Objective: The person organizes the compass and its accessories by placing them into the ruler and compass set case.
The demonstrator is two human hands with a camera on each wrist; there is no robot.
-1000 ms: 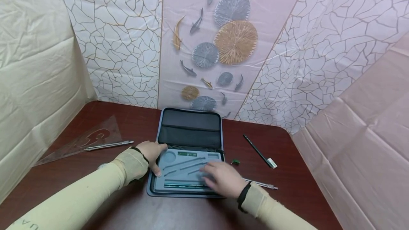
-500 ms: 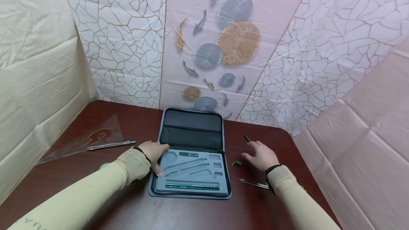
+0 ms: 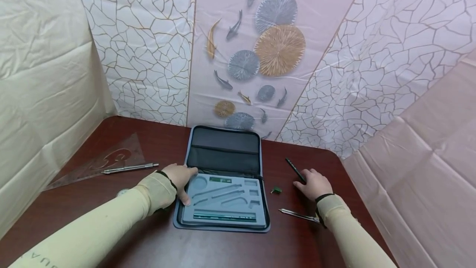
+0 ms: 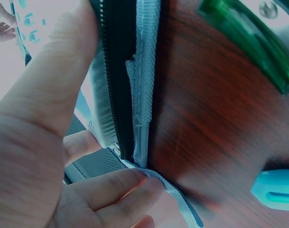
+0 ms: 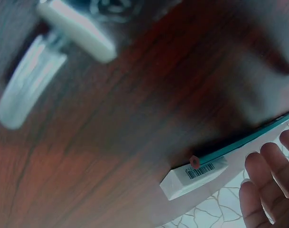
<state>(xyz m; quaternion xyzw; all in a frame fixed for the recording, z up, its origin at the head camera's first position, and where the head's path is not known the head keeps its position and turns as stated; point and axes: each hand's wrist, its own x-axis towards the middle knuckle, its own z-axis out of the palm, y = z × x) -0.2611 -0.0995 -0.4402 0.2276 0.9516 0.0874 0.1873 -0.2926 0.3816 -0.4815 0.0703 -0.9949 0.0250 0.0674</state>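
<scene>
An open zippered case (image 3: 223, 149) lies on the table, its lower half filled by a grey moulded tray (image 3: 238, 208) with shaped recesses. My left hand (image 3: 178, 180) holds the case's left side, thumb over the tray's edge and fingers at the hinge (image 4: 120, 190). Green pencils (image 3: 224, 216) lie in the tray's long slot, and a small green box (image 3: 220, 180) sits near its top. Right of the case my right hand (image 3: 315, 184) is over a dark green pencil (image 3: 295, 170). Its fingers (image 5: 258, 199) are extended beside that pencil, whose end overlaps a white eraser (image 5: 189, 183).
A green sharpener (image 3: 276, 190) and a metal compass (image 3: 298, 215) lie between case and right hand. On the left are a clear set square (image 3: 108, 162) and another metal instrument (image 3: 130, 168). The left wrist view shows a green item (image 4: 248, 38) and a turquoise piece (image 4: 277, 190).
My right hand has moved from over the tray, right across the table to the pencil, uncovering the tray's right side. The left hand has stayed on the case.
</scene>
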